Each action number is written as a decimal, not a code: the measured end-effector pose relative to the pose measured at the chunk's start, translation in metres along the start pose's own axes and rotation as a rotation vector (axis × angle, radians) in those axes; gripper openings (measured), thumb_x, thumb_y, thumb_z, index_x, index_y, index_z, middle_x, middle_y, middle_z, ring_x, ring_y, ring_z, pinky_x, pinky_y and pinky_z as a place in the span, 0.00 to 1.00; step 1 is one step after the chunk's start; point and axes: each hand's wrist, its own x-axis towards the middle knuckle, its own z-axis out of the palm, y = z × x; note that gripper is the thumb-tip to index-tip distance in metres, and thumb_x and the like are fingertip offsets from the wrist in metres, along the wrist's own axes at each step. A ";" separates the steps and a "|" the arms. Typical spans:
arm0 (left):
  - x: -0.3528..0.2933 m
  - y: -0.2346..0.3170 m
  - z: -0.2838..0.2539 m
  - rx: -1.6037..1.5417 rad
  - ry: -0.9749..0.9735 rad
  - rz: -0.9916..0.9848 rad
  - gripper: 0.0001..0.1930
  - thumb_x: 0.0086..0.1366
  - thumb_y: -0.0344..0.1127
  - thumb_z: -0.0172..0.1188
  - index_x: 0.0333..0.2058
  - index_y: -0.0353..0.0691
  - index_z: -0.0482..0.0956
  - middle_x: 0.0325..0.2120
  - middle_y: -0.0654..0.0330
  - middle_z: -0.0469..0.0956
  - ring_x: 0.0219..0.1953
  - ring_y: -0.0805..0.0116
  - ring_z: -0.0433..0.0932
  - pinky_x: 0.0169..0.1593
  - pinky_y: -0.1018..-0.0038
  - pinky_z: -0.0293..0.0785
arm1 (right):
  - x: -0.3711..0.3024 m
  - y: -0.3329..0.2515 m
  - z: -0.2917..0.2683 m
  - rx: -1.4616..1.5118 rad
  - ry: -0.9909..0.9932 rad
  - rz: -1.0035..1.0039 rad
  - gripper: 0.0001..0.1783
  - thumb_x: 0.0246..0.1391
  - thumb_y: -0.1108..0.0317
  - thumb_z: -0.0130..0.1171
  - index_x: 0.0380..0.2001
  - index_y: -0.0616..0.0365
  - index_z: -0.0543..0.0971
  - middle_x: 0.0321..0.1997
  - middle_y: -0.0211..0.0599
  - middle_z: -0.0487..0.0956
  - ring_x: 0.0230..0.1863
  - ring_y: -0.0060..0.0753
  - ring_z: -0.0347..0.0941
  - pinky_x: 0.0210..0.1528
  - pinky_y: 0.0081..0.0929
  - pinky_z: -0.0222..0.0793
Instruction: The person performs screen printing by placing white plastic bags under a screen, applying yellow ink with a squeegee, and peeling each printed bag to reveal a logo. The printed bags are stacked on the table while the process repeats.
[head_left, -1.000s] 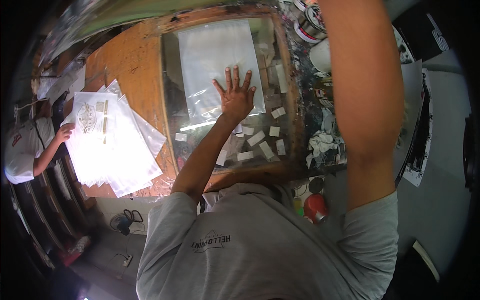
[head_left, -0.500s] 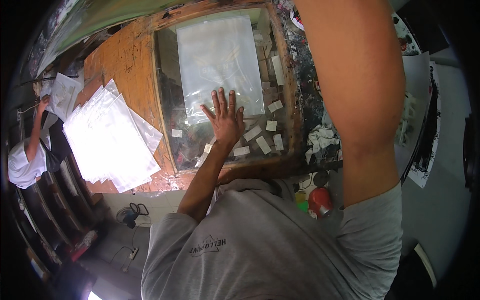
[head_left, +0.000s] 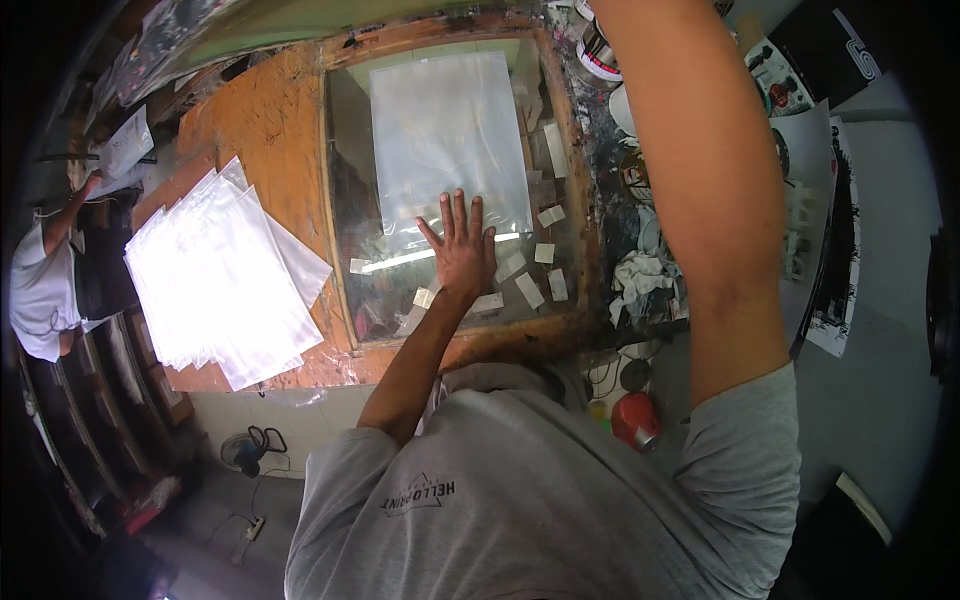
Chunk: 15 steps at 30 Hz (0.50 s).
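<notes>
Toward the right edge of the worktop (head_left: 265,120), a translucent bag (head_left: 450,135) is laid flat on a glass panel (head_left: 352,170), its far edge set close to the panel's far edge and its near edge well short of the near one. The middle of the bag's near edge is covered by the left hand (head_left: 462,258), which is held back upward, with the fingers spread apart and their tips over the bag. The right arm (head_left: 720,150) is stretched forward past the worktop's right edge; the right hand is cut off by the top of the view, so its state cannot be told.

Around the panel's near right corner, small pale slips (head_left: 529,291) are scattered; whether they are stuck above or beneath the glass cannot be told. By the worktop's near left corner, a stack of bags (head_left: 225,285) is fanned unevenly and washed out by glare. Along the right edge, a crumpled cloth (head_left: 640,282) and a can (head_left: 598,55) are placed. Beyond the left edge, a clear sheet (head_left: 127,145) is reached by a co-worker's hand (head_left: 92,184).
</notes>
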 end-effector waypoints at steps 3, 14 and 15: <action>-0.003 -0.003 -0.008 -0.072 0.025 0.041 0.27 0.74 0.44 0.54 0.68 0.41 0.69 0.75 0.47 0.55 0.80 0.46 0.43 0.70 0.23 0.25 | -0.006 0.002 0.008 0.032 0.213 -0.074 0.34 0.69 0.47 0.46 0.57 0.70 0.79 0.60 0.66 0.78 0.62 0.62 0.76 0.64 0.47 0.73; -0.027 0.028 -0.205 -1.678 0.352 -0.355 0.27 0.74 0.45 0.59 0.67 0.43 0.67 0.62 0.55 0.73 0.68 0.57 0.67 0.71 0.44 0.55 | -0.181 -0.065 0.131 0.087 0.411 -0.046 0.15 0.61 0.56 0.64 0.47 0.51 0.85 0.37 0.37 0.76 0.39 0.41 0.75 0.46 0.45 0.63; -0.045 0.027 -0.209 -1.941 0.275 -0.497 0.28 0.74 0.47 0.59 0.67 0.45 0.67 0.60 0.56 0.73 0.67 0.58 0.68 0.70 0.44 0.58 | -0.202 -0.070 0.155 0.134 0.358 -0.005 0.15 0.59 0.59 0.66 0.47 0.51 0.84 0.36 0.36 0.76 0.39 0.40 0.74 0.47 0.45 0.62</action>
